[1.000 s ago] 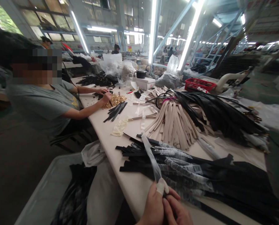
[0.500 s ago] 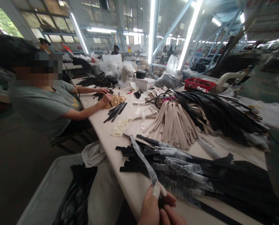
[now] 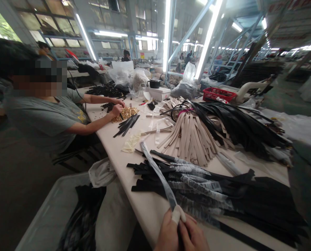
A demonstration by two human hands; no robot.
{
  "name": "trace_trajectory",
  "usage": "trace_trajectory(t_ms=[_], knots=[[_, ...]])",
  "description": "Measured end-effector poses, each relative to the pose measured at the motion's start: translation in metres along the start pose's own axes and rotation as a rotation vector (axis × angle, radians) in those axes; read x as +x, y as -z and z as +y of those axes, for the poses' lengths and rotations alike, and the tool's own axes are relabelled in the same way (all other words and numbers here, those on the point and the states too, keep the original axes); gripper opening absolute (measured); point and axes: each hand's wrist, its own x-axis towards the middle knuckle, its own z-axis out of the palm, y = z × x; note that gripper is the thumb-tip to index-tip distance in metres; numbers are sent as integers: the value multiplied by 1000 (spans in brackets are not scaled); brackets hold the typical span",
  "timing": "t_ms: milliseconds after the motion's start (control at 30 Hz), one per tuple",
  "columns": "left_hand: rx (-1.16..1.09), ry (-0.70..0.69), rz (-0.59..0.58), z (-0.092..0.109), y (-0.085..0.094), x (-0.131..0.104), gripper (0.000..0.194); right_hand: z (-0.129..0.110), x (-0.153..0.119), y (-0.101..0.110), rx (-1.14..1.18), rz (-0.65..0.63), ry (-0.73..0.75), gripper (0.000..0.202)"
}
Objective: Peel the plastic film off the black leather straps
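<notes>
A long, clear plastic sleeve (image 3: pixel 157 170) rises from my fingers and leans to the upper left. My left hand (image 3: pixel 167 230) pinches its lower end; white covers are on the fingertips. Pressed against it, my right hand (image 3: pixel 193 233) has its fingers closed around a dark strap (image 3: pixel 180 240), mostly hidden by the hands. Whether the strap's end is inside the sleeve, I cannot tell. Just beyond the hands lies a pile of black straps (image 3: pixel 249 195), several with crumpled clear sleeves (image 3: pixel 197 179) around them.
Beige straps (image 3: pixel 187 136) tied in a bundle lie behind, with more black straps (image 3: pixel 239 122). A co-worker (image 3: pixel 53 115) sits at the table's left edge, hands by gold-coloured pieces (image 3: pixel 130 112). A red basket (image 3: pixel 218 94) stands at the back. Below left is a plastic bin (image 3: pixel 51 205).
My right hand has risen and closed in against my left hand at the sleeve's lower end. The whole view has shifted slightly, so the table's things appear a little further left.
</notes>
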Motion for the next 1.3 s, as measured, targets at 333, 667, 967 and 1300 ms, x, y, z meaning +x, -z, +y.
trace_trajectory(t_ms=[333, 667, 967, 1300], knots=[[-152, -27, 147, 19, 4, 34, 38, 1, 12, -17, 18, -62, -49, 70], [-101, -62, 133, 42, 10, 42, 36, 9, 0, -19, -74, -118, -132, 72], [-90, 112, 121, -23, 7, 21, 45, -13, 16, -15, -5, 56, -18, 65], [-63, 19, 149, 8, 12, 35, 34, -7, 13, -20, 73, -166, -171, 66]])
